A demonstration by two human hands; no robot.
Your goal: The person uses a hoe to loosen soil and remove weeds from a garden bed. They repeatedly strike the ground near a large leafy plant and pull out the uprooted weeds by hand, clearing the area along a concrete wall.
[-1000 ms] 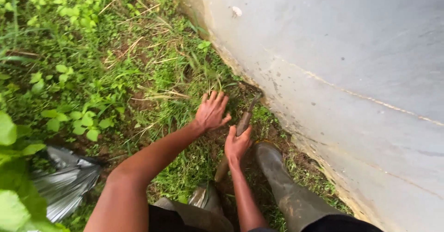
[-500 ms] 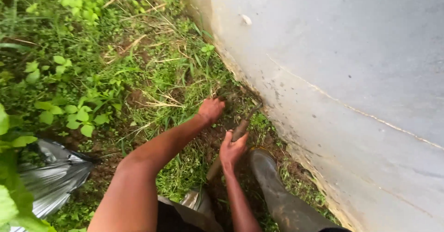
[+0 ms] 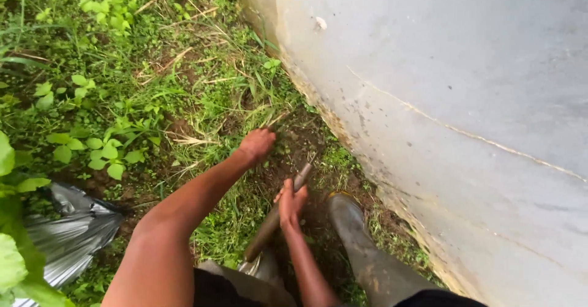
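Note:
My left hand reaches down to the ground and is closed on a tuft of grass at the foot of a grey concrete wall. My right hand grips the wooden handle of a tool that slants down towards my legs; its working end is hidden. Both hands are over a patch of bare dark soil beside the wall.
My rubber boot stands on the soil next to the wall. A shiny black plastic bag lies at the lower left. Broad-leaved weeds and grass cover the ground to the left and beyond.
My left hand, spread open above the grass a second ago, has dropped down and closed on a tuft. My right hand has stayed on the handle.

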